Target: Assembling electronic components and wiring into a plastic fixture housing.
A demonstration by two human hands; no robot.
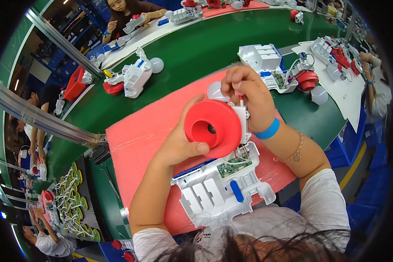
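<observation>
My left hand (175,146) is wrapped round a red funnel-shaped plastic part (228,124), its thumb on the lower rim and the wide opening facing up. A white bracket (241,120) is joined to the right side of this part. My right hand (254,98) is closed in a pinch above the bracket, by a small red-and-white piece (241,99); what its fingertips grip is hidden. Behind them shows a clear-white dome (215,91). Nearest me lies an open white plastic housing (209,198), with a green circuit board (234,167), wires and a blue oval part (236,191).
A pink foam mat (135,131) covers the work spot on a green conveyor belt (183,56). Another assembly (137,76) stands far left, an open housing (266,65) far right. A black tray (89,196) of wired yellow-green parts is at left. Co-workers sit around.
</observation>
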